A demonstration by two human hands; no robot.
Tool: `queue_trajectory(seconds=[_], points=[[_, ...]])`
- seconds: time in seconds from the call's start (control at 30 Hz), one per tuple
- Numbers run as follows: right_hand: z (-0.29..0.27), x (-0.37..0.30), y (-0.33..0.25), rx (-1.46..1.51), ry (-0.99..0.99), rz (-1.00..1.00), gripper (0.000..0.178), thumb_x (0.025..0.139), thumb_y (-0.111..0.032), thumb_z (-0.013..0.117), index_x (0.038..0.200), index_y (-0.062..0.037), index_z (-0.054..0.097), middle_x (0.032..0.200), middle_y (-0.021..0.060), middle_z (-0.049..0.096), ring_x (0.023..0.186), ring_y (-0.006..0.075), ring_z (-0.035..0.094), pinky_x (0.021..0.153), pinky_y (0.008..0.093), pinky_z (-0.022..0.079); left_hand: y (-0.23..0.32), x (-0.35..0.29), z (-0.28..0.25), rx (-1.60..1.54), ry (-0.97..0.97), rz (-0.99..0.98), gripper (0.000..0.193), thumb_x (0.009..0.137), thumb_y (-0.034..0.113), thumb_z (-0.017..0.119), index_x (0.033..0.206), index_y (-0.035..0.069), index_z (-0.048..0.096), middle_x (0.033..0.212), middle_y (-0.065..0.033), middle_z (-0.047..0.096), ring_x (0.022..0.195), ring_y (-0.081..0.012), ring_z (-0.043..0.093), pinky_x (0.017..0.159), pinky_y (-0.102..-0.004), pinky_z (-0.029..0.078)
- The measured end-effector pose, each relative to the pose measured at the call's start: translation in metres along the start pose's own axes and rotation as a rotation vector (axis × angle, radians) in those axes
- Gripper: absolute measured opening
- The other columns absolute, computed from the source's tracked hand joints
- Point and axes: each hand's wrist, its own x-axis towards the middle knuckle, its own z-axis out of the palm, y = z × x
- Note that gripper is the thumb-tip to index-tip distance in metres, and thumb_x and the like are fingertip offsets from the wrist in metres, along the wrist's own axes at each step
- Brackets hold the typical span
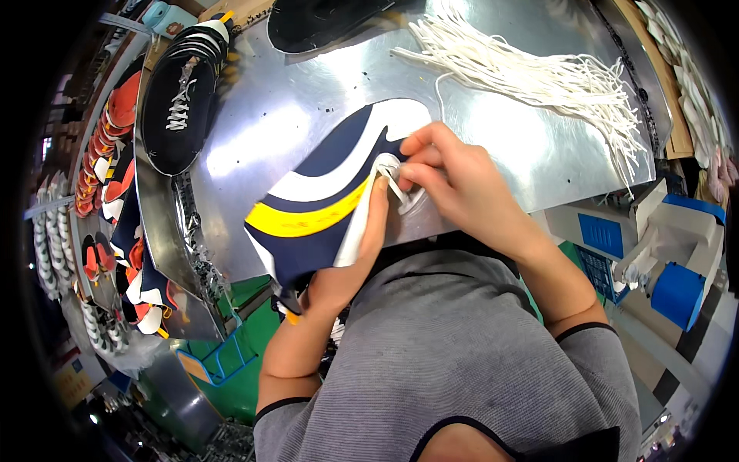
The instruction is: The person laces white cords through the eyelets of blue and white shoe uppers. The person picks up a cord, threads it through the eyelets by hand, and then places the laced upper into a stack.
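Observation:
A shoe upper (pixel 331 181) in navy, white and yellow is held tilted over the metal table, its side facing up. My left hand (pixel 363 242) grips it along its near edge, thumb pressed toward the lace area. At the same spot a white shoelace (pixel 391 171) loops around the eyelet edge. My right hand (pixel 454 173) pinches the lace between thumb and fingers, close beside the upper. The eyelets themselves are mostly hidden by my fingers and the lace.
A bundle of white laces (pixel 531 77) lies at the back right of the metal table (pixel 254 138). Stacked black uppers (pixel 181 108) stand at the left, another dark piece (pixel 319 23) at the back. Orange and white uppers (pixel 123 104) fill a left rack. A white-and-blue machine (pixel 654 254) is at right.

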Motion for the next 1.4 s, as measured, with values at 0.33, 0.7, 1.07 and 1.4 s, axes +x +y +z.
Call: queue_trajectory(seconds=[0.33,0.7,1.07,1.4], points=[[-0.074,0.0,-0.004,-0.243,0.022,0.092,0.036,0.084,-0.019,0.073,0.109,0.0029,0.06,0.083,0.0092,0.069,0.063,0.0178,0.064,0.055,0.0324,0.049,-0.004,-0.001,-0.026,-0.838,-0.11,-0.555,0.033,0.098,0.015,0.061,0.122,-0.006,0.062,0.114,-0.0118,0.069,0.102,-0.0185,0.067,0.093,-0.028,0.051],[-0.014,0.038,0.033,0.402,0.16,0.402,0.04,0.085,-0.023,0.078,0.114,-0.003,0.06,0.092,0.003,0.065,0.082,0.0082,0.059,0.073,0.0208,0.047,-0.038,0.023,-0.053,-0.069,-0.121,-0.194,0.03,0.095,0.017,0.064,0.117,-0.004,0.063,0.114,-0.0153,0.069,0.104,-0.0256,0.066,0.09,-0.0336,0.05],[0.009,0.017,0.017,0.056,-0.059,0.035,0.022,0.087,-0.023,0.073,0.095,-0.0024,0.072,0.078,0.0122,0.069,0.065,0.0245,0.064,0.062,0.0313,0.05,-0.002,0.017,-0.032,0.467,0.186,0.362,0.016,0.081,-0.002,0.072,0.096,0.001,0.067,0.079,-0.011,0.064,0.065,-0.0279,0.062,0.058,-0.0366,0.047],[-0.001,0.064,-0.031,1.364,-0.694,0.075,0.043,0.105,-0.033,0.048,0.076,-0.0037,0.06,0.054,-0.0037,0.043,0.042,0.0035,0.026,0.04,0.0191,0.02,0.035,0.049,-0.061,0.514,0.425,0.595,0.029,0.072,-0.002,0.07,0.1,0.003,0.071,0.087,-0.0079,0.068,0.076,-0.0246,0.067,0.072,-0.0349,0.052]])
